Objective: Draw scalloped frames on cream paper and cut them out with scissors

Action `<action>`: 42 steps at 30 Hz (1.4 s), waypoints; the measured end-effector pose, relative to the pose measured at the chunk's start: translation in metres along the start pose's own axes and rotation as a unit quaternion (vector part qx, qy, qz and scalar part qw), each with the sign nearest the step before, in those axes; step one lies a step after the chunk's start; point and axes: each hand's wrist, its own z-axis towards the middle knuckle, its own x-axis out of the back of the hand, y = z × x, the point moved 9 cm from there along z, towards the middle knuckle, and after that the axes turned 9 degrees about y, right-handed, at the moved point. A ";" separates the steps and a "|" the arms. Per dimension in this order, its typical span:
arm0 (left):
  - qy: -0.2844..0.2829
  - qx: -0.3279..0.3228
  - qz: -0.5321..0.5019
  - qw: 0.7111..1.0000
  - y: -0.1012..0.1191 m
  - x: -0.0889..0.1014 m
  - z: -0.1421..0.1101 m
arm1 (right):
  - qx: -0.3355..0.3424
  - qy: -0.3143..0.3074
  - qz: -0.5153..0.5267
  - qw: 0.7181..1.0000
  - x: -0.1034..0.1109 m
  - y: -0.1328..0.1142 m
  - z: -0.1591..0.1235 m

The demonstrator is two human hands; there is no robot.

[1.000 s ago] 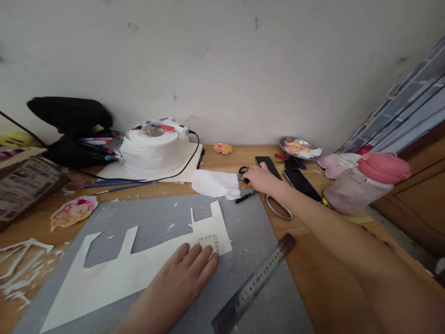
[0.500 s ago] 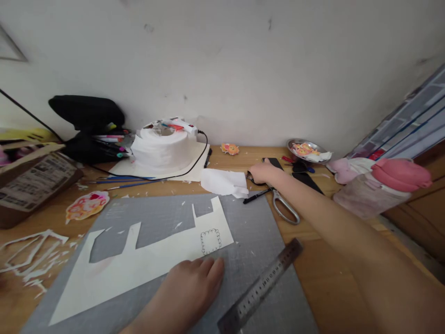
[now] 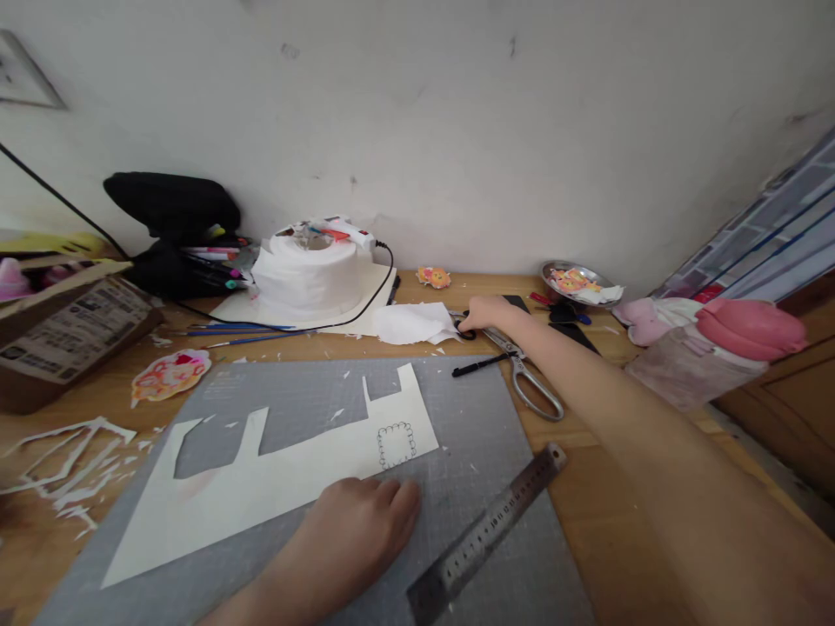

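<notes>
My left hand (image 3: pixel 352 535) lies on the grey cutting mat (image 3: pixel 313 391), fingers curled under and their tips hidden. It touches or nearly touches the lower edge of a cut white sheet of paper (image 3: pixel 293 474), which has notches and a scalloped square drawn at its right end. My right hand (image 3: pixel 489 313) reaches to the back of the table, fingers closed at a small dark looped thing (image 3: pixel 465 330) beside a white tissue (image 3: pixel 414 323). Silver scissors (image 3: pixel 536 391) lie under my right wrist, next to a black pen (image 3: pixel 479 365).
A metal ruler (image 3: pixel 489 530) lies across the mat's right side. Behind are a tissue roll (image 3: pixel 306 274), a bowl of paper cutouts (image 3: pixel 580 285) and a black pencil case (image 3: pixel 173 209). Left stand a cardboard box (image 3: pixel 71 335) and paper scraps (image 3: pixel 84 469); right, a pink-lidded container (image 3: pixel 750 326).
The view has shifted slightly. The white tissue has moved back and left a little, along with my right hand. My left hand stays in place on the mat.
</notes>
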 end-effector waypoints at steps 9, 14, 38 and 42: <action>0.017 0.046 -0.005 0.999 -0.015 0.014 0.003 | -0.019 0.078 0.191 0.978 0.001 -0.005 0.013; 0.099 0.186 0.004 0.978 -0.062 0.026 -0.002 | -0.022 0.140 0.366 0.920 0.012 0.003 0.012; 0.071 0.378 -0.208 0.899 -0.122 0.013 -0.017 | 0.042 -0.275 0.854 0.440 -0.080 -0.083 -0.201; 0.187 0.458 -0.277 0.823 -0.133 0.031 -0.030 | 0.122 -0.268 0.824 0.484 -0.082 -0.093 -0.222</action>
